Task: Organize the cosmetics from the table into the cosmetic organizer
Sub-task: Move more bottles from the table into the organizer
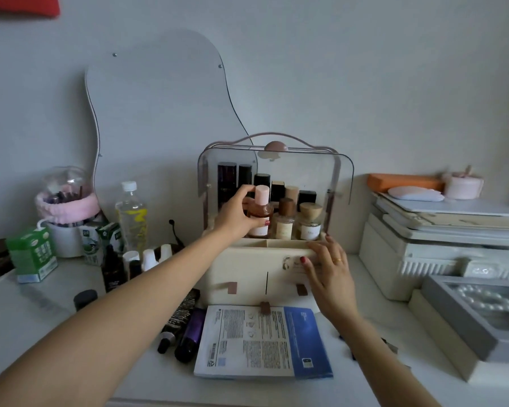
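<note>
Gripping amber bottle (259, 214) inside organizer (249, 262): left hand (235, 214) (right hand (328, 267) flat on its front).

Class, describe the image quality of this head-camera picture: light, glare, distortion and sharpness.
Head view: dim, even light with soft shadows; pale glare on the organizer's clear lid; wide-angle bending at the edges, stretching the forearms; the left hand on the pink-capped bottle is fairly sharp, label text unreadable.

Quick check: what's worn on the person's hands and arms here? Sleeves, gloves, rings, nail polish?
Both forearms are bare: no sleeves, gloves or watch in view. The right hand wears a thin gold ring on one finger. Dark red polish shows on nails of both it and the left hand.
</note>
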